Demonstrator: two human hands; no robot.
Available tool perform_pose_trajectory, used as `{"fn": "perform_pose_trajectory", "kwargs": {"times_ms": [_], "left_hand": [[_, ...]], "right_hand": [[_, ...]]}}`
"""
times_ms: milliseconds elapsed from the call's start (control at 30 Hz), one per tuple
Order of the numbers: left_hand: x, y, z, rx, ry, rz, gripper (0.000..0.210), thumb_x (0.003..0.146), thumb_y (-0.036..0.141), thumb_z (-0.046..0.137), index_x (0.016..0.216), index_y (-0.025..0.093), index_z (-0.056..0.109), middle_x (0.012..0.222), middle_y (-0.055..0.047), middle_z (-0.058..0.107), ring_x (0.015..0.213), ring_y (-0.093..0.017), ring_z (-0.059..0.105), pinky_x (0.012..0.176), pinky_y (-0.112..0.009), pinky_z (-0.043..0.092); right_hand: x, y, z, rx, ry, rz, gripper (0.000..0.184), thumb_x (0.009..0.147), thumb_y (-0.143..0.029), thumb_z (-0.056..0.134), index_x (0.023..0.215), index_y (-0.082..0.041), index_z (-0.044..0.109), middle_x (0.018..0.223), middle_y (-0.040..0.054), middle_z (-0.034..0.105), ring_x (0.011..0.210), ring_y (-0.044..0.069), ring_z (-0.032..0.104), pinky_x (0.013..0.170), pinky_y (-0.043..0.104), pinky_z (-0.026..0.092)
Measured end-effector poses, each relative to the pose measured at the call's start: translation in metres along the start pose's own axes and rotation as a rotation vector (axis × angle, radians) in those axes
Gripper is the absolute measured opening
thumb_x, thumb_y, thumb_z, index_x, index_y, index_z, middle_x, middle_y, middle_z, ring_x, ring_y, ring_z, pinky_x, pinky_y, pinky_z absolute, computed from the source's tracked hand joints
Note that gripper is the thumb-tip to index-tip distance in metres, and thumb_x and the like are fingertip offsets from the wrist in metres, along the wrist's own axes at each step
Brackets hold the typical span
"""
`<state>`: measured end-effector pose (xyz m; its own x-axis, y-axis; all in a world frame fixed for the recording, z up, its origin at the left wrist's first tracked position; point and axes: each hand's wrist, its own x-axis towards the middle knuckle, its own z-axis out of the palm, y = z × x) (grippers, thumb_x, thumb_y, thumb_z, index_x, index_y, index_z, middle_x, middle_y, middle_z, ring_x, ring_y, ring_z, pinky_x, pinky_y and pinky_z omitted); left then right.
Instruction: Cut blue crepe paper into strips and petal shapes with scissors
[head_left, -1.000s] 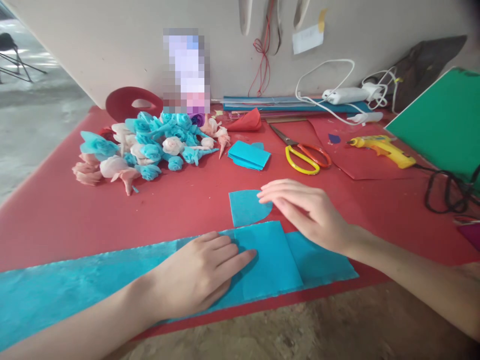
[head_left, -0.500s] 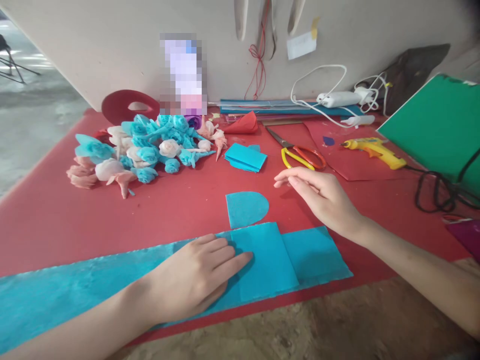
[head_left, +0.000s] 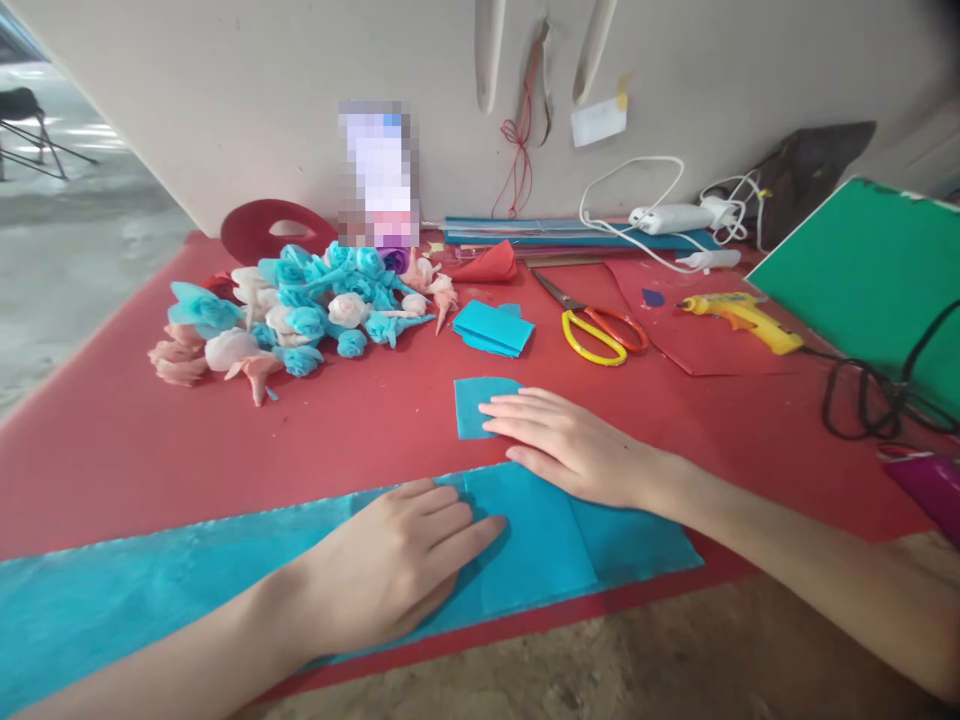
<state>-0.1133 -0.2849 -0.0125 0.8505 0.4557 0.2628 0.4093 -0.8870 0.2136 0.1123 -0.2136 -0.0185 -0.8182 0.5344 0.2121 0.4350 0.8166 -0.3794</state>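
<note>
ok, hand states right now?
Left hand: loosely open, resting on the folded blue sheet.
Right hand: open, fingers over the small blue piece.

– What colour is the strip (head_left: 536, 530)?
– Plain turquoise. The cutout (head_left: 468, 410) matches it, and so, a bit brighter, do the folded sheets (head_left: 493, 328).
– And the table (head_left: 375, 430)?
– Red; the ring (head_left: 246, 235) is a deeper, darker red.
– Two-tone scissors (head_left: 594, 350), are they?
– Yes: one handle yellow, the other orange-red.
– The flowers (head_left: 306, 322)?
– A mix of light blue, white and peach, with a touch of purple.
– And the glue gun (head_left: 765, 328)?
– Yellow, with some orange.
– How about the board (head_left: 870, 280)?
– Green, edged in white.
– The wall (head_left: 247, 100)?
– Pale grey; the note (head_left: 598, 122) is white, the string (head_left: 516, 130) red.
</note>
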Motion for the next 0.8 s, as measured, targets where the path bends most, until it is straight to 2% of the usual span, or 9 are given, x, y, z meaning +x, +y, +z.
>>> {"fn": "perform_pose_trajectory", "kwargs": {"times_ms": [100,200,267,367,567,700,800], "left_hand": [[0.0,0.0,-0.003,-0.004,0.01,0.0,0.031,0.092,0.01,0.032,0.113,0.012,0.055,0.081,-0.008,0.066,0.07,-0.019,0.058,0.062,-0.032,0.051],[0.001,-0.001,-0.007,-0.034,-0.013,0.064,0.036,0.09,0.008,0.035,0.12,0.013,0.055,0.113,-0.01,0.066,0.101,-0.022,0.061,0.082,-0.036,0.053],[0.002,-0.001,-0.009,-0.065,-0.075,0.137,0.04,0.089,0.009,0.036,0.126,0.014,0.052,0.131,-0.007,0.057,0.121,-0.022,0.052,0.097,-0.039,0.047],[0.002,-0.002,-0.008,-0.117,-0.125,0.175,0.041,0.09,0.011,0.037,0.128,0.013,0.052,0.134,-0.007,0.054,0.127,-0.02,0.048,0.104,-0.04,0.043],[0.001,-0.002,-0.003,-0.143,-0.093,0.15,0.038,0.092,0.013,0.034,0.121,0.01,0.057,0.129,-0.011,0.058,0.121,-0.021,0.054,0.102,-0.04,0.046],[0.001,-0.001,-0.003,-0.111,-0.102,0.151,0.038,0.093,0.013,0.031,0.12,0.01,0.058,0.13,-0.01,0.058,0.119,-0.021,0.055,0.102,-0.038,0.045],[0.0,-0.001,-0.004,-0.094,-0.078,0.142,0.037,0.095,0.013,0.031,0.119,0.01,0.059,0.129,-0.009,0.058,0.119,-0.02,0.055,0.103,-0.037,0.044]], "right_hand": [[0.013,0.012,-0.005,0.011,0.065,-0.013,0.03,0.095,-0.022,0.04,0.117,-0.014,0.058,0.131,0.012,0.058,0.127,0.02,0.047,0.107,0.047,0.037],[0.016,0.013,-0.013,0.038,0.214,-0.017,0.029,0.093,-0.015,0.04,0.116,-0.013,0.058,0.123,0.0123,0.063,0.121,0.02,0.052,0.102,0.046,0.043],[0.009,0.007,-0.017,0.058,0.307,-0.006,0.029,0.091,-0.01,0.04,0.112,-0.016,0.059,0.114,0.0105,0.067,0.115,0.019,0.056,0.097,0.044,0.047],[-0.014,-0.005,-0.017,0.061,0.357,-0.036,0.032,0.087,-0.004,0.041,0.106,-0.019,0.061,0.109,0.0082,0.069,0.111,0.018,0.059,0.097,0.044,0.047],[-0.058,-0.023,-0.009,0.008,0.144,-0.181,0.039,0.083,-0.005,0.042,0.118,-0.014,0.057,0.124,0.0101,0.063,0.127,0.018,0.047,0.107,0.043,0.038],[-0.06,-0.027,-0.008,0.013,0.057,-0.245,0.034,0.085,-0.008,0.046,0.116,-0.012,0.059,0.119,0.0088,0.067,0.125,0.016,0.049,0.108,0.038,0.037],[-0.056,-0.028,-0.009,-0.005,0.049,-0.266,0.03,0.085,-0.01,0.048,0.113,-0.012,0.06,0.119,0.0072,0.067,0.124,0.017,0.05,0.108,0.037,0.037]]}}
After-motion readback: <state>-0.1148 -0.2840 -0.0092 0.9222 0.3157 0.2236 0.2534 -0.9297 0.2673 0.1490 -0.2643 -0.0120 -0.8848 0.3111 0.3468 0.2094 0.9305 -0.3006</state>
